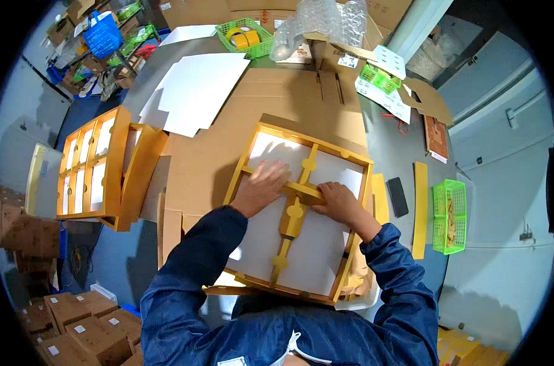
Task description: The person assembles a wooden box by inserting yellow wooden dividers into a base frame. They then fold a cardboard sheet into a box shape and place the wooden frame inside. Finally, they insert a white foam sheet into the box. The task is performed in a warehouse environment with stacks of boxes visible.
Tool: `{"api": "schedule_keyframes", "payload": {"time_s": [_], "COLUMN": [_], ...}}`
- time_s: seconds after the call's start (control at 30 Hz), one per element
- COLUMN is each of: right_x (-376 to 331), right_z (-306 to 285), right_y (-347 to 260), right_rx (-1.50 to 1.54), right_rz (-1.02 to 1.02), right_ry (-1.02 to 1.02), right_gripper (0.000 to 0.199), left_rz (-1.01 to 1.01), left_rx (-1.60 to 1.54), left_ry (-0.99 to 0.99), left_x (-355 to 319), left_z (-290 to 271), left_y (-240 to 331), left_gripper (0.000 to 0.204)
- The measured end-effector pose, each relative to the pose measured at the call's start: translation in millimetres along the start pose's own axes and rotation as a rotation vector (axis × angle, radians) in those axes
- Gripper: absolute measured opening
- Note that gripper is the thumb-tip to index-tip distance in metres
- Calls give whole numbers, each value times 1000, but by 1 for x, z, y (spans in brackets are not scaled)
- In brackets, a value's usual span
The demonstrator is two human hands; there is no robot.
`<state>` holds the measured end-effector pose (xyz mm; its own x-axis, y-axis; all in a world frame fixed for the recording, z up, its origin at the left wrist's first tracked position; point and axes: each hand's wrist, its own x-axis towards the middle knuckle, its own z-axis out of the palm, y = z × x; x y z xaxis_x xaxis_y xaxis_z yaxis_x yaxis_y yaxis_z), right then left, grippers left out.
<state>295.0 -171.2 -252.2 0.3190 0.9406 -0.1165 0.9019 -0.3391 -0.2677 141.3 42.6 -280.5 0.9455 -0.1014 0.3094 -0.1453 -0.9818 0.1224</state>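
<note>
A shallow yellow box frame (pixel 372 183) with a white bottom lies tilted in front of me. A long yellow divider (pixel 280 261) with rounded bumps runs down its middle. Across it sits a short yellow crosspiece (pixel 305 194). The fingers of my right hand (pixel 343 206) close on the crosspiece's right end. My left hand (pixel 263 186) is spread with fingers stretched over the upper left white compartment, beside the crosspiece's other end. Lying along the middle divider is a wider yellow strip (pixel 291 221); its exact fit is partly hidden.
Cardboard (pixel 198 165) covers the table under the frame. Finished-looking yellow compartment frames (pixel 112 183) stand at left, with white sheets (pixel 191 91) behind. A green basket (pixel 262 49) holds tape rolls. At right lie a black phone (pixel 397 197), a yellow strip (pixel 419 210) and a green basket (pixel 463 216).
</note>
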Motion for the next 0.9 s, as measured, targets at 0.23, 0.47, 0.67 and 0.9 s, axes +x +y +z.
{"api": "schedule_keyframes", "payload": {"time_s": [0.23,0.47,0.67,0.9], "right_x": [5,18,23,29], "right_z": [15,30,27,23], "right_y": [-1,17,17,25], "right_rx": [0,-61,44,57], "right_rz": [29,-12,68,59], "right_ry": [-32,-4,-153,-205], "right_gripper": [22,13,22,24], "left_rz": [122,-464,-717,-704], "left_rx": [-107,-169,-98,-322], "left_ry": [-193,58,-12,123], "left_x": [41,21,37,35], "left_z": [29,13,52,67], "left_y": [7,74,97,97], "left_gripper": [7,24,22,15]}}
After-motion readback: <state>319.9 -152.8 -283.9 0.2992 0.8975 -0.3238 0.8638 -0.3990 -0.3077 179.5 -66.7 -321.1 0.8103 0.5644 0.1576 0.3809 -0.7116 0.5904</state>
